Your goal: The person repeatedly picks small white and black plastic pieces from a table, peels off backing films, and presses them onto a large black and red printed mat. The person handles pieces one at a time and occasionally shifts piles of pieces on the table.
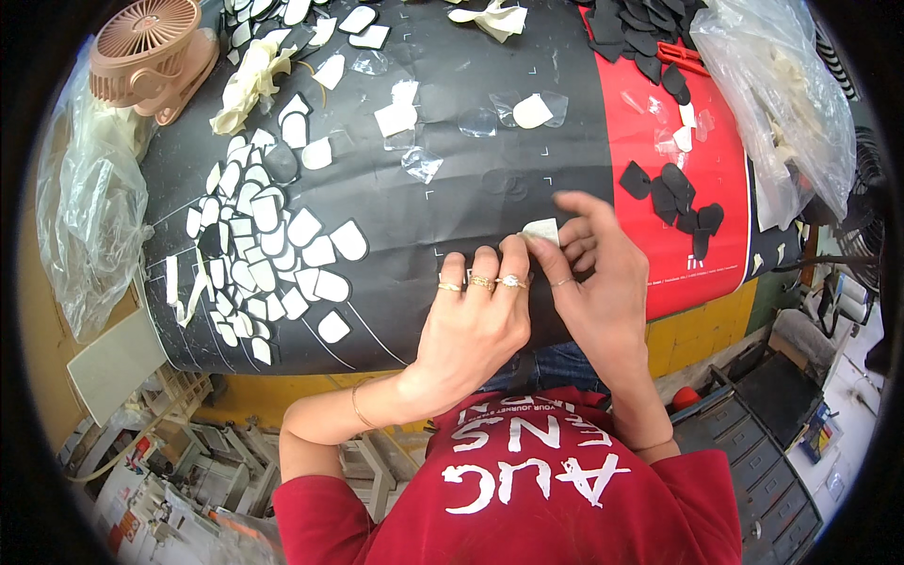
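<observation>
Near the front of the black mat, both my hands meet at a small white patch. Its lower edge is pinched by my right hand, with the thumb against it and the other fingers curled. My left hand, with rings on several fingers, is closed, its index fingertip at the patch's left corner; its thumb is hidden. Left of my hands lies a loose heap of white patches with black edges. Beyond my hands, a white patch rests on scraps of clear film.
A pink clip-on fan stands at the far left, above a clear plastic bag. Black patches are scattered on the red mat section. Behind them are a red-handled tool and another plastic bag. Grey drawers stand lower right.
</observation>
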A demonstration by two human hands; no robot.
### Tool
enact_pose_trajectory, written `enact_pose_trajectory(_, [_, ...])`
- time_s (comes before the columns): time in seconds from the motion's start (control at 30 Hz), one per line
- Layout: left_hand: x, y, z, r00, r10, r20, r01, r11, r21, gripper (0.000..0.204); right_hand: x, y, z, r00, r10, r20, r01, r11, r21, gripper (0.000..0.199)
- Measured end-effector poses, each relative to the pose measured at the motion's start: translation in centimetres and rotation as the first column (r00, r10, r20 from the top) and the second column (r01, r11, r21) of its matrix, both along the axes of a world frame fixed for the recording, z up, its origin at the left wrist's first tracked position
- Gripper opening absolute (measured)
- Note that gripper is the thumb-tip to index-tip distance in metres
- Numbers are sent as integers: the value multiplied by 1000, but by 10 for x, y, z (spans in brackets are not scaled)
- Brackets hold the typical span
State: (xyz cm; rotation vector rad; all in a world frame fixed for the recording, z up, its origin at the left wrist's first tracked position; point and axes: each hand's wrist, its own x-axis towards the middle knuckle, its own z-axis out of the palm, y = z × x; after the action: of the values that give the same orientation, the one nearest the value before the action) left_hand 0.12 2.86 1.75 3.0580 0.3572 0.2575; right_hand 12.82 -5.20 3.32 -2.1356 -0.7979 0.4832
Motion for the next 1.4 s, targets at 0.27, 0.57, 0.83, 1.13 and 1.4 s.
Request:
enact_pose_trajectory(0.27, [0,-4,1,999,2,-32,-2,1000,20,42,1,-1,-2,997,-36,-72,39,998,50,57])
enact_pose_trajectory(0.57, [-1,-4,2,997,-12,-76,16,998,60,42,1,-1,-3,998,-43,-37,44,999,28,51])
enact_pose_trajectory(0.83, [0,-5,1,997,-12,-74,17,997,77,42,0,-10,-12,988,35,149,-28,999,-43,33])
enact_pose_trajectory(1.13, [4,-6,6,998,6,-59,-1,997,74,45,6,-40,-22,737,399,546,-253,911,-325,56])
enact_pose_trajectory(1.4, [-7,15,6,959,269,88,-245,944,-220,43,5,-44,-35,763,237,601,-210,971,-117,61])
